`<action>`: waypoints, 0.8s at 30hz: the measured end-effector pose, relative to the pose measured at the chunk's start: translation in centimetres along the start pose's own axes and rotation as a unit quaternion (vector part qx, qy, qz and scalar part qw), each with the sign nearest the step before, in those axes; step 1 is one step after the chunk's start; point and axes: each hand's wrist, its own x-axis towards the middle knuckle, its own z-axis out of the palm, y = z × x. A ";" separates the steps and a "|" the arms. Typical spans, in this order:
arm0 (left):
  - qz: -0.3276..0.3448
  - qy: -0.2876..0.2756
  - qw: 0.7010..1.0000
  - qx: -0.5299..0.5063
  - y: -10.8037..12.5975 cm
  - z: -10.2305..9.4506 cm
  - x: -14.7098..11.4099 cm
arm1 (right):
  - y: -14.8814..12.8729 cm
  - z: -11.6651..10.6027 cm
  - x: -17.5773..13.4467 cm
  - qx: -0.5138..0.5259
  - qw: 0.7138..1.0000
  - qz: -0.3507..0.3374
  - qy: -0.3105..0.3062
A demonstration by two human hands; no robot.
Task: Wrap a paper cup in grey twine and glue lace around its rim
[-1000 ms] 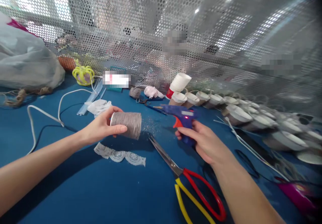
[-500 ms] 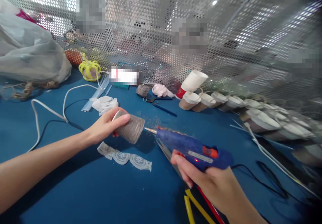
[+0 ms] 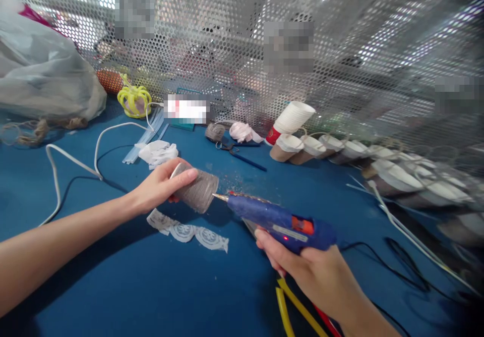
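Note:
My left hand [image 3: 166, 181] is closed around a paper cup wrapped in grey-brown twine [image 3: 195, 190], tilted on its side with its pale rim toward the wrist. In my right hand [image 3: 302, 276] is a blue hot glue gun [image 3: 260, 213] with an orange switch and a lit red light. Its metal nozzle points left and reaches the cup's base end; whether it touches cannot be made out. A strip of white lace [image 3: 189, 232] lies flat on the table just below the cup.
On the blue table [image 3: 151, 286], yellow-handled pliers [image 3: 285, 309] lie beneath my right hand. Rows of twine-handled cups [image 3: 353, 150] stand at right, beside stacked white cups [image 3: 295, 116]. Behind are a twine ball [image 3: 215, 132], pink ribbon [image 3: 244, 132], white cloth [image 3: 158, 153] and glue sticks [image 3: 145, 136].
The glue gun in my right hand has moved left, bringing its nozzle up to the cup's end. My left hand and the cup have barely shifted.

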 end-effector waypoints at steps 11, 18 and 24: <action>0.006 0.001 1.000 0.002 0.1 0.1 -0.1 | 0.6 -0.1 0.2 -0.021 1.000 0.000 0.005; 0.010 -0.001 1.000 -0.008 0.2 0.1 -0.1 | 0.3 0.0 0.5 -0.011 1.000 0.001 0.002; 0.009 -0.004 1.000 -0.009 0.0 0.1 -0.1 | 0.1 0.2 0.2 0.011 1.000 0.002 -0.024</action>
